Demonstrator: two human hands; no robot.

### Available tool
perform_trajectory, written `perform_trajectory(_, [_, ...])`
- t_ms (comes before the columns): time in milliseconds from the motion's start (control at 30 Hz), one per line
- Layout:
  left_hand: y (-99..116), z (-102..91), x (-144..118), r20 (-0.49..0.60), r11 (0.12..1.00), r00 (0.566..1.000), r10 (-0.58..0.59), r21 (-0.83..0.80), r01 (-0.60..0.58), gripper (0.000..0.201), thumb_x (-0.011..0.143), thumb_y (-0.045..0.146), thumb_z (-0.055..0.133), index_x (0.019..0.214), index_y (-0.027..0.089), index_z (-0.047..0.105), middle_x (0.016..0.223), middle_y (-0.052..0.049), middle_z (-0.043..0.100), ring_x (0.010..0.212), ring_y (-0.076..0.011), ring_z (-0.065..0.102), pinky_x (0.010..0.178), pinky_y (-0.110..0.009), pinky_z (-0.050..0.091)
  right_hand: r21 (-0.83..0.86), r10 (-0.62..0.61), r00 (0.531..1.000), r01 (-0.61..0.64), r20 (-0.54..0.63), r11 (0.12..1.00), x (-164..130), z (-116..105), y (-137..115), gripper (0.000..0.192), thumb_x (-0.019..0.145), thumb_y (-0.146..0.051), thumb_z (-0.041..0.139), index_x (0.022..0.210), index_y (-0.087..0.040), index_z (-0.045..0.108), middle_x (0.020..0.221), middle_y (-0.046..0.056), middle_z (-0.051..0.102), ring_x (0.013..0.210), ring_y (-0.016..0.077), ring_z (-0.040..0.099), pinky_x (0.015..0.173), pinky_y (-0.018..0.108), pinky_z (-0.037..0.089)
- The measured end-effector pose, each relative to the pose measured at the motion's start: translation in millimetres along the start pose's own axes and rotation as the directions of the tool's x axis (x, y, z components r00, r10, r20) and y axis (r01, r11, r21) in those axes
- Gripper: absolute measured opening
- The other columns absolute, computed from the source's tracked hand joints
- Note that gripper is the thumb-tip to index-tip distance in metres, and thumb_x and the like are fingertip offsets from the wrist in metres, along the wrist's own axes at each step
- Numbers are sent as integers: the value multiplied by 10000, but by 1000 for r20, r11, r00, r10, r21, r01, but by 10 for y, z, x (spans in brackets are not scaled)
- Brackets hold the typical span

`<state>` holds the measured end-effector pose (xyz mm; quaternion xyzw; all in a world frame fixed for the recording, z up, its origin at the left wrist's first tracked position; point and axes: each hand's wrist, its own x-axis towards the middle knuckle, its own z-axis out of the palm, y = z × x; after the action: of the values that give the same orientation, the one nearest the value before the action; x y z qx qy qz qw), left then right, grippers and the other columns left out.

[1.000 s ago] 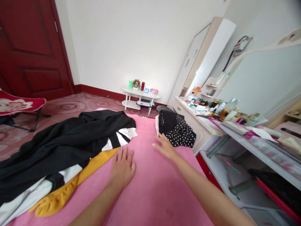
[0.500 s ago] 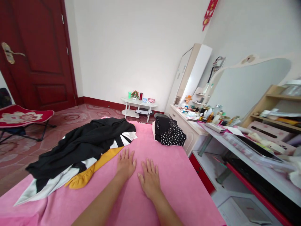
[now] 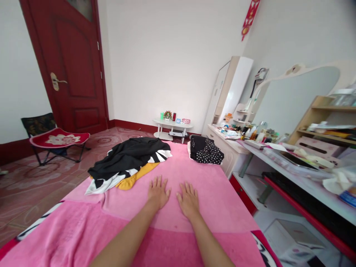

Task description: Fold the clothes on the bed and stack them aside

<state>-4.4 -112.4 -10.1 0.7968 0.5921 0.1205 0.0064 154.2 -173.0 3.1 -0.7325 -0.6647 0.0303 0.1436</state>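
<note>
Both palms flat on the pink blanket [image 3: 211,193], side by side with a narrow gap between them. Left hand [image 3: 158,193] spread, fingers fanned and pointing away, pressed onto the cloth and gripping nothing. Right hand [image 3: 189,199] likewise spread and flat, fingers slightly apart, nothing pinched or held. Blanket directly under both hands, covering the bed from the near edge to the far end; a darker pink band just behind the wrists, the lighter stretch under the palms and beyond the fingertips.

Ahead of the left hand and off to its left, not touching it, a heap of clothes: a yellow garment [image 3: 133,178] nearest the fingers, a black-and-white striped piece [image 3: 111,181] under and beside it, a black garment [image 3: 130,155] piled on top and reaching farther away. Ahead of the right hand and a little to its right, well apart, a folded black polka-dot garment [image 3: 207,152] at the far end of the bed.

To the right of the right hand, beside the bed, a white desk [image 3: 306,189] crowded with bottles and small items, a mirror behind it. Far beyond both hands, a small white table [image 3: 172,128] against the wall. Far to the left of the left hand, a folding chair [image 3: 58,139] with a red seat, and behind it a red door [image 3: 72,66].
</note>
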Motion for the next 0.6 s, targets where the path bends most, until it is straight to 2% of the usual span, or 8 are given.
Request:
perform_trajectory(167, [-26, 15, -90, -28, 999, 1000, -7, -32, 6, 614, 897, 534, 251, 1430, 247, 353, 1531, -86, 227, 1404, -323, 174, 1107, -530, 105, 60, -14, 996, 20, -90, 998, -7, 4, 72, 512, 877, -382, 390, 1349, -206, 482, 1454, 77, 399, 1362, 235, 298, 1120, 410, 173])
perform_trajectory(300, [-34, 19, -88, -31, 999, 1000, -3, -49, 2, 618, 893, 542, 252, 1429, 253, 358, 1530, -78, 235, 1402, -329, 171, 1107, -529, 109, 150, -22, 982, 50, -188, 987, 68, 39, 154, 414, 845, -311, 416, 1178, -188, 627, 1337, 68, 534, 1268, 204, 435, 1099, 332, 256])
perform_trajectory(433, [-35, -31, -113, -14, 998, 1000, -21, -54, 20, 621, 896, 537, 254, 1436, 244, 342, 1536, -88, 215, 1403, -331, 163, 1106, -528, 108, 197, -27, 968, 78, -249, 977, 112, 95, 201, 380, 825, -276, 416, 1093, -173, 665, 1262, 70, 591, 1209, 195, 495, 1079, 319, 301])
perform_trajectory(600, [-53, -115, -145, 32, 996, 999, 5, -92, -2, 641, 898, 544, 232, 1445, 221, 321, 1543, -98, 187, 1407, -337, 138, 1111, -532, 88, 199, -54, 966, 107, -253, 974, 152, 150, 249, 363, 821, -287, 426, 1063, -172, 671, 1243, 74, 604, 1187, 198, 516, 1064, 329, 331])
